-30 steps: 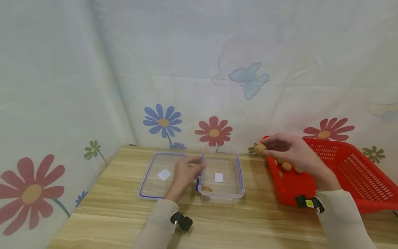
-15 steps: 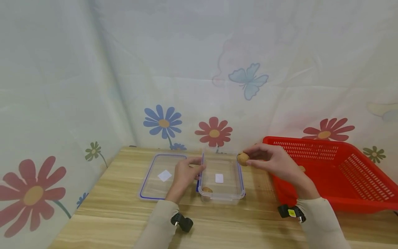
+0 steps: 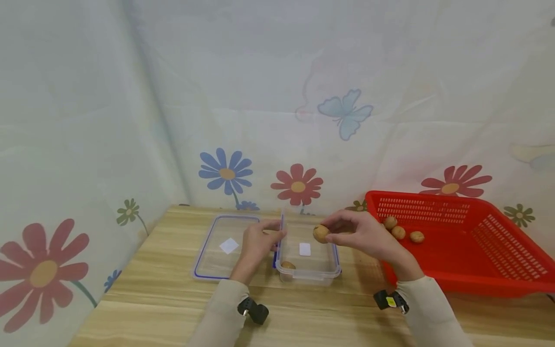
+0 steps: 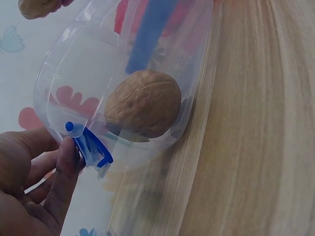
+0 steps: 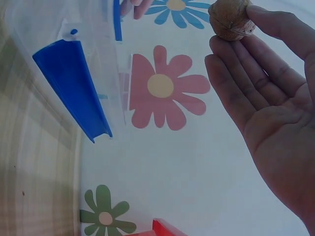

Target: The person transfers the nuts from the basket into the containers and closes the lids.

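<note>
A walnut (image 3: pixel 321 233) is pinched between the thumb and fingers of my right hand (image 3: pixel 362 236), above the right part of a clear plastic food container (image 3: pixel 310 274). My left hand (image 3: pixel 257 243) holds the container's left side, and in the left wrist view its thumb and fingers grip beside a blue latch (image 4: pixel 93 147). Another walnut (image 4: pixel 145 103) lies inside the container, at its near left corner in the head view. In the right wrist view, the held walnut (image 5: pixel 230 18) sits at the fingertips, with a blue latch (image 5: pixel 74 86) hanging down from the container.
A clear lid with a blue seal (image 3: pixel 208 260) lies flat left of the container. To the right stands a red plastic basket (image 3: pixel 459 274) with several walnuts (image 3: pixel 398 233) at its left end. A flower-printed curtain (image 3: pixel 260 96) hangs behind the wooden table (image 3: pixel 303 318).
My right hand has carried the walnut left and down, from the basket's left edge to over the container. The left hand has stayed at the container's left side.
</note>
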Demonstrator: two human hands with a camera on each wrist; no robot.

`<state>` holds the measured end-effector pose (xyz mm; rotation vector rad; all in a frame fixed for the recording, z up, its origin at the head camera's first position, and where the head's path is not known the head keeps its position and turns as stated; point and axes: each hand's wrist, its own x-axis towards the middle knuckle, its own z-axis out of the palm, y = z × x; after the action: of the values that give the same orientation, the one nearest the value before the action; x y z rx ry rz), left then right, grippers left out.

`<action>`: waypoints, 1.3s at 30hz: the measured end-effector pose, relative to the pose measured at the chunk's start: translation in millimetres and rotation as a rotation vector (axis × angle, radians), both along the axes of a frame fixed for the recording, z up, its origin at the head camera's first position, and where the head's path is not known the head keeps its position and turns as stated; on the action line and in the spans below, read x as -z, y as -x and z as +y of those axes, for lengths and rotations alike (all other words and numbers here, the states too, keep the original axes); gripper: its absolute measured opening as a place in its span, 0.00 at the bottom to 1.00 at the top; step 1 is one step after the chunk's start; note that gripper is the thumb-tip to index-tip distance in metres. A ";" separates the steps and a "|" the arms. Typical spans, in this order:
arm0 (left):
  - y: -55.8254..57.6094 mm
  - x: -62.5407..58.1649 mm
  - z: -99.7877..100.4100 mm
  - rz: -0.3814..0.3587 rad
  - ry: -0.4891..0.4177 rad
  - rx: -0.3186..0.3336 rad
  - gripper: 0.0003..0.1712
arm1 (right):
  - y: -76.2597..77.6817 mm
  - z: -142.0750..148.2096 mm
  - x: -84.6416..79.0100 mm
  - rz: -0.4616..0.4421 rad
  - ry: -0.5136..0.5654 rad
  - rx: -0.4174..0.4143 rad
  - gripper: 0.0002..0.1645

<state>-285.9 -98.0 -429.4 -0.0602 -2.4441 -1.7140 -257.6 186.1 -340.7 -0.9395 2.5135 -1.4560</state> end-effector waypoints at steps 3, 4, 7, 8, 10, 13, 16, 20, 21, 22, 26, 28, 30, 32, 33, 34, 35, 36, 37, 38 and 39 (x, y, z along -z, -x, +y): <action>0.5 1.3 -0.3 0.013 -0.006 0.000 0.19 | 1.9 -4.0 4.7 -0.009 -0.025 -0.017 0.20; 0.6 1.6 -0.3 0.015 -0.010 0.000 0.18 | 2.5 -5.4 6.1 -0.007 -0.032 -0.023 0.20; 0.8 1.9 -0.1 0.019 -0.002 -0.002 0.18 | 3.3 -9.5 10.3 -0.002 -0.043 -0.044 0.18; 0.9 1.8 0.0 0.020 0.000 -0.003 0.18 | 3.6 -10.8 11.7 -0.003 -0.046 -0.049 0.18; 1.0 1.6 0.3 0.021 0.005 -0.003 0.18 | 4.2 -13.5 14.9 -0.011 -0.052 -0.056 0.17; 1.2 1.5 0.5 0.025 0.009 -0.001 0.18 | 6.0 -17.8 20.2 -0.026 -0.061 -0.072 0.17; 1.9 1.5 0.4 0.028 0.004 0.001 0.19 | 7.6 -22.4 25.4 -0.043 -0.058 -0.106 0.15; 2.8 2.2 0.5 0.032 -0.002 0.004 0.18 | 8.6 -27.8 32.3 -0.057 -0.068 -0.131 0.15; 2.9 2.6 0.4 0.033 -0.004 0.004 0.18 | 8.5 -28.9 33.9 -0.064 -0.074 -0.132 0.15; 3.1 2.9 0.5 0.035 -0.005 0.005 0.18 | 8.4 -30.0 35.4 -0.065 -0.081 -0.134 0.15; 4.0 4.9 -0.1 0.036 -0.006 0.004 0.17 | 9.1 -34.1 40.5 -0.065 -0.128 -0.145 0.14; 4.6 5.5 -0.5 0.035 -0.003 0.003 0.17 | 9.7 -36.3 42.3 -0.062 -0.153 -0.155 0.13; 4.8 5.7 -0.5 0.034 0.002 0.000 0.17 | 10.4 -38.0 43.9 -0.058 -0.174 -0.167 0.12; 4.5 5.4 -0.6 0.032 0.002 0.000 0.17 | 10.7 -39.5 45.1 -0.055 -0.186 -0.178 0.12; 4.1 5.1 -0.6 0.029 0.001 0.000 0.17 | 10.6 -40.2 45.7 -0.055 -0.190 -0.181 0.13; 3.6 4.7 -0.5 0.026 0.000 0.000 0.17 | 10.6 -40.8 46.3 -0.056 -0.192 -0.185 0.13; 3.1 4.3 -0.5 0.021 -0.003 0.000 0.18 | 10.6 -41.3 46.8 -0.056 -0.193 -0.186 0.13; 2.5 3.9 -0.4 0.018 -0.006 0.001 0.18 | 10.6 -41.6 47.3 -0.054 -0.196 -0.187 0.13; 1.9 3.5 -0.4 0.013 -0.008 0.002 0.18 | 10.6 -42.0 48.0 -0.059 -0.197 -0.184 0.13; 1.5 3.1 -0.3 0.009 -0.012 0.002 0.18 | 10.7 -42.1 48.5 -0.060 -0.197 -0.184 0.13; 1.1 3.0 -0.3 0.008 -0.012 0.003 0.18 | 10.6 -42.3 49.0 -0.061 -0.201 -0.183 0.13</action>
<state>-287.0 -98.3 -432.3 -0.0689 -2.4291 -1.7259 -268.2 143.8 -389.7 -1.0400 2.4022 -1.1387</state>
